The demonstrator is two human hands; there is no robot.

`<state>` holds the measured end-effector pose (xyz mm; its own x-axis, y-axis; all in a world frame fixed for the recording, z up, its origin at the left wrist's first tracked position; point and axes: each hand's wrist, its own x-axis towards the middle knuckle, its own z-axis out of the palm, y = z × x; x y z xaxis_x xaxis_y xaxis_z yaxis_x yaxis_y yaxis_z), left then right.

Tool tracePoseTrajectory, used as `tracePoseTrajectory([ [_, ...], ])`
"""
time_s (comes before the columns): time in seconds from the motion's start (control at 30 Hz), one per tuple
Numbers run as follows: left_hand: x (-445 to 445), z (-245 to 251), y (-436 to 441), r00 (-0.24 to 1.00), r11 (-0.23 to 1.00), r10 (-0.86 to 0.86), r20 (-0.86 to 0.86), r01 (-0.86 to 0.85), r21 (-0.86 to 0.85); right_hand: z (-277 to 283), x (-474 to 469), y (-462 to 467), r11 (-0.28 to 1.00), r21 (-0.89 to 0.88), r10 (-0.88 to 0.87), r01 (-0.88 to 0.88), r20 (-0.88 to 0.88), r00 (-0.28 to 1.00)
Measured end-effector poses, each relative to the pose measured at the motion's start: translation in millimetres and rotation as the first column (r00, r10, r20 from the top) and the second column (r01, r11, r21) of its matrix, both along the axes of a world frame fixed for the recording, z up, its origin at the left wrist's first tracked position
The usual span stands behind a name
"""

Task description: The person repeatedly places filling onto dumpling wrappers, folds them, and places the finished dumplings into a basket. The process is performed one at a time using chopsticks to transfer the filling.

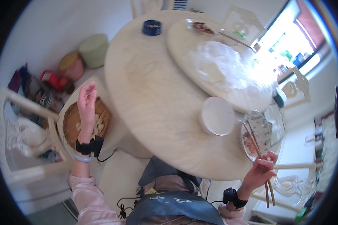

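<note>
My right hand (262,168) grips a pair of wooden chopsticks (251,133). Their upper part lies over an oval patterned plate (259,123) with pinkish minced food (250,144) in it. To the left of that plate stands a round white bowl (217,116). My left hand (87,95) is raised at the far left, its fingers loosely curled and blurred; whether anything small is between them is unclear. Below it a woven basket tray (70,122) rests on a chair seat, holding several small white pieces (99,123), partly hidden by my forearm.
A raised turntable (183,60) on the round table (146,92) bears crumpled clear plastic (219,60) and a dish of dark food (202,28). A blue round container (152,27) stands near the far edge. Carved chairs (31,135) and stored tubs (94,50) flank the left side.
</note>
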<state>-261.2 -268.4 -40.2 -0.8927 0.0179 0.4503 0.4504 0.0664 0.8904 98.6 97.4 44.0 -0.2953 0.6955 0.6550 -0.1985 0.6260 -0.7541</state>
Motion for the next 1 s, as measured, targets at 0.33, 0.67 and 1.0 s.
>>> tracePoseTrajectory([
  [0.33, 6.4, 96.6, 311.7, 0.761, 0.660, -0.617, -0.201, 0.361, -0.659, 5.1, 51.7, 21.6, 0.985, -0.072, -0.164, 0.158, -0.094, 0.982],
  [0.67, -7.1, 67.5, 365.9, 0.797, 0.562, -0.581, -0.166, 0.246, -0.790, -15.8, 107.4, 51.0, 0.946, -0.133, -0.305, 0.295, -0.065, 0.950],
  [1.0, -5.9, 67.9, 369.3, 0.797, 0.571, -0.573, -0.189, 0.223, -0.790, -24.0, 113.0, 60.6, 0.967, -0.164, -0.218, 0.196, -0.127, 0.968],
])
